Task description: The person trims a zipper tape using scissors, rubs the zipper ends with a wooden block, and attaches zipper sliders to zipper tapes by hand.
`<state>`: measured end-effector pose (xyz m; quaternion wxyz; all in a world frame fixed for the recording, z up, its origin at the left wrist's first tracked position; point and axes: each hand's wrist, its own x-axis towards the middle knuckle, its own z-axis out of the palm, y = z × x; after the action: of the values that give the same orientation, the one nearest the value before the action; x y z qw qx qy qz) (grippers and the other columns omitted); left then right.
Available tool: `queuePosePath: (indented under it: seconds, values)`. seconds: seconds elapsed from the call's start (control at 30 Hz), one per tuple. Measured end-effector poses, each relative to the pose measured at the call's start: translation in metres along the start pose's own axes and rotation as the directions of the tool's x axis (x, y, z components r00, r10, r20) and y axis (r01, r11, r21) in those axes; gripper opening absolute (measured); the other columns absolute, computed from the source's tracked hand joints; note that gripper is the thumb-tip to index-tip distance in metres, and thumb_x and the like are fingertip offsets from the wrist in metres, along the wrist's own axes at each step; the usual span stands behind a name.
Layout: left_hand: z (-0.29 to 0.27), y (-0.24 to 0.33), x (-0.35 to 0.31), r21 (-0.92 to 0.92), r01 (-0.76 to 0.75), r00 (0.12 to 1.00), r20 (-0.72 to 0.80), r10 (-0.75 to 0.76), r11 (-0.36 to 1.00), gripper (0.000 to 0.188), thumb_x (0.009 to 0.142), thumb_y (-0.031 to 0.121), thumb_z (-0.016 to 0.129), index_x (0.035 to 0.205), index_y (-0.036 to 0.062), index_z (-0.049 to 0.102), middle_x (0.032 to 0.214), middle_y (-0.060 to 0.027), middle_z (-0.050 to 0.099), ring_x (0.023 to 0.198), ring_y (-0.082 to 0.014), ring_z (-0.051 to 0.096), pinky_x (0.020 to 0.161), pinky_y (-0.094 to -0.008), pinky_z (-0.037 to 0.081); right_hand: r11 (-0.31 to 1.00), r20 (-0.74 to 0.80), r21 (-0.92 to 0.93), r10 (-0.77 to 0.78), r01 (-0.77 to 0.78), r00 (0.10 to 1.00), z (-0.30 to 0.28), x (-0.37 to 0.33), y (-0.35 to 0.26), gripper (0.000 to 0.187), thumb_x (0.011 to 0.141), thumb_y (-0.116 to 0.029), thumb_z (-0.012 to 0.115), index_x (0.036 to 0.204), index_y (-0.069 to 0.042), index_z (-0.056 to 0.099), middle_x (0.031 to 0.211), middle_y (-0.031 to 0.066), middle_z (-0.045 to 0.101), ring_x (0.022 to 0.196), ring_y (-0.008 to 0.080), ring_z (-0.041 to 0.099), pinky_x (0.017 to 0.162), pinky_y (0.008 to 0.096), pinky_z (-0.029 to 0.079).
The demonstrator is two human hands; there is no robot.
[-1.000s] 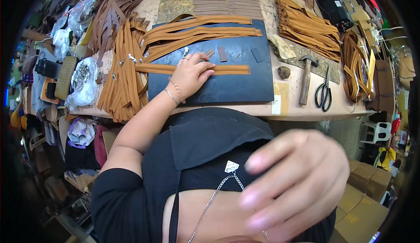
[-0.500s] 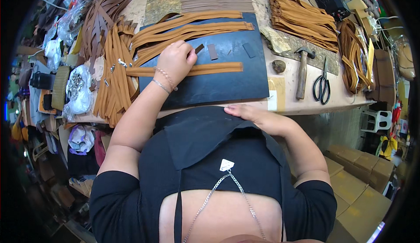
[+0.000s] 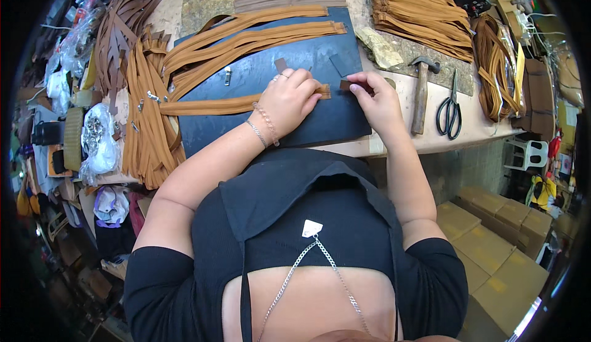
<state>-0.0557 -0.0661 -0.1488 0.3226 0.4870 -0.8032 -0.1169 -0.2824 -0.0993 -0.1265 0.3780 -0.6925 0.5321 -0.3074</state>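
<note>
A single tan zipper lies across the dark board. My left hand rests over it near its right end, fingers bent and closed on the tape; the fingertips are partly hidden. Just right of that end, my right hand pinches a small dark brown piece between thumb and fingers. Behind my left hand lies another small brown piece, and a dark rectangular piece sits farther right. A metal zipper slider lies on the board's left part. More tan zippers stretch along its far side.
A hammer and black-handled scissors lie right of the board. Bundled tan zippers stand beyond them. At left, loose zippers hang over the table edge beside a plastic bag of metal parts. Cardboard boxes stand low at right.
My right hand has risen from the table's front edge to the board and now holds a small brown piece. My left hand has moved right and nearer, onto the single zipper.
</note>
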Motion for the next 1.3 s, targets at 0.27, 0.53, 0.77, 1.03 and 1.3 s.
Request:
queuePosePath:
  seconds: [0.27,0.53,0.77,1.03,1.3]
  values:
    - [-0.009,0.001,-0.002,0.019,0.041,0.992,0.12,-0.043,0.999,0.016,0.084,0.017,0.073,0.097,0.0101,0.066,0.097,-0.0062,0.061,0.095,-0.0285,0.059,0.084,-0.0399,0.048,0.926,0.001,-0.242,-0.297,0.289,0.955,0.008,0.002,0.003,0.017,0.084,-0.011,0.075,0.1,-0.006,0.073,0.102,0.0103,0.069,0.095,0.0268,0.064,0.087,0.0372,0.049]
    - [-0.051,0.012,-0.002,-0.507,0.623,0.781,0.445,-0.438,0.596,0.008,0.092,0.005,0.068,0.096,0.0063,0.061,0.09,0.0,0.064,0.083,-0.0107,0.061,0.074,-0.0258,0.049,0.968,0.061,0.222,-0.133,0.116,0.989,0.025,-0.017,-0.041,0.026,0.085,-0.01,0.077,0.11,-0.007,0.07,0.105,0.0052,0.068,0.096,0.0173,0.063,0.088,0.0314,0.05]
    - [-0.09,0.029,-0.009,-0.825,0.558,0.791,0.495,-0.36,0.091,0.014,0.095,0.008,0.07,0.1,0.0053,0.057,0.091,0.0014,0.063,0.08,-0.0059,0.06,0.069,-0.0225,0.051,0.709,0.259,0.679,0.012,-0.191,0.966,0.031,-0.013,-0.08,0.018,0.093,-0.009,0.072,0.109,-0.003,0.066,0.102,0.0029,0.068,0.094,0.0091,0.062,0.086,0.0248,0.051]
    - [-0.115,0.037,-0.025,-0.815,0.515,0.838,0.415,-0.355,0.264,0.014,0.094,0.008,0.071,0.101,0.0034,0.06,0.092,-0.0007,0.066,0.085,-0.0084,0.062,0.074,-0.0263,0.053,0.732,0.426,0.621,-0.014,-0.281,0.904,0.028,-0.02,-0.105,0.013,0.095,-0.011,0.07,0.103,-0.002,0.068,0.101,0.0029,0.068,0.092,0.0083,0.062,0.08,0.0245,0.051]
    - [-0.131,0.048,-0.027,-0.341,0.252,0.967,0.129,-0.22,0.906,0.012,0.083,0.002,0.075,0.086,-0.0008,0.063,0.087,-0.0097,0.068,0.081,-0.0203,0.067,0.074,-0.0305,0.053,0.947,0.284,0.297,-0.209,0.122,0.936,0.031,-0.025,-0.115,0.013,0.093,-0.014,0.068,0.092,0.0,0.068,0.081,0.0023,0.064,0.075,0.0074,0.058,0.071,0.0236,0.048]
